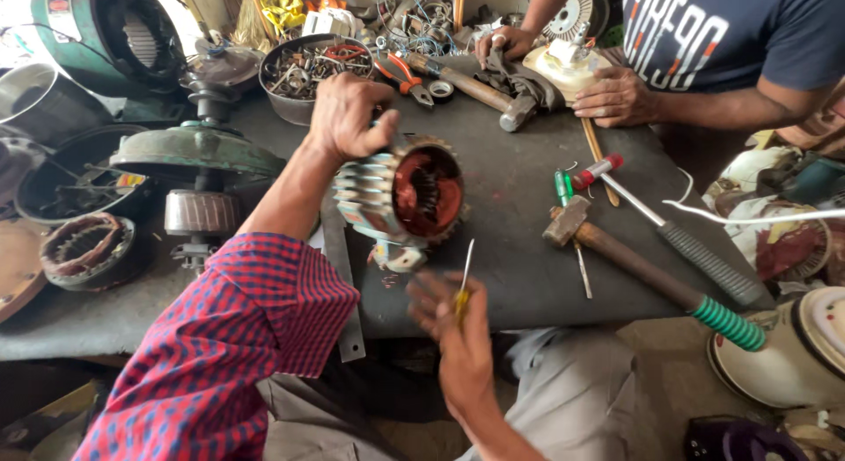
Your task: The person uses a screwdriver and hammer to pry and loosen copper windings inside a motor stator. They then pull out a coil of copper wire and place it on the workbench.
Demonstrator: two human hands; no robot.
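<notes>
Your left hand (pixel 345 116) grips the top rim of the motor core (pixel 403 197), holding it tipped on its side over the dark table (pixel 519 276), its open red-wound bore facing right and toward you. Your right hand (pixel 458 333) is closed around a small yellow-handled screwdriver (pixel 463 289), its blade pointing up toward the core, just below it.

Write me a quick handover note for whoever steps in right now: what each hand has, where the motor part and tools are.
Left hand: grips the top of the motor stator, holding it tilted on edge over the dark worktable, copper windings facing the camera.
Right hand: holds a small yellow-handled screwdriver, tip up, just below the stator and not touching it.
Nearby: two hammers and a green-handled screwdriver lie to the right.
Done: stator is out of its housing.
Left: cannot tell from this view.
</notes>
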